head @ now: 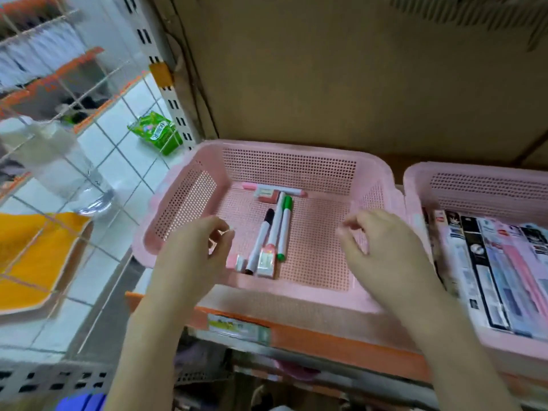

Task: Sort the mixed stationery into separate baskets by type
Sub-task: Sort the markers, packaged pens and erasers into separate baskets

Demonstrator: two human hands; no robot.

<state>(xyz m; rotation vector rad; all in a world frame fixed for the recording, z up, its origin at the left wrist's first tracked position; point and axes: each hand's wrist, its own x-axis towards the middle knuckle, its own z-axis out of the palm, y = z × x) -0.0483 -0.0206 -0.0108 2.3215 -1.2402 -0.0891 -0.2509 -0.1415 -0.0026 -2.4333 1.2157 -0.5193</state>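
A pink perforated basket (296,149) stands on the orange-edged shelf. On its floor lie a black-capped marker (261,238), a green-capped marker (285,226), a red marker (278,189) across the back, and small pink erasers (266,261). My left hand (195,256) hovers over the basket's near left part, fingers curled and apart, holding nothing. My right hand (382,247) hovers over the near right part, fingers loosely curled, also with nothing in it. A second pink basket (474,173) to the right holds several packaged pens (489,271).
A cardboard panel (341,69) rises behind the baskets. The shelf's orange front edge (311,336) carries a price label. To the left are a slotted upright post (169,99), a white tiled floor, a green packet (157,132) and wire racks.
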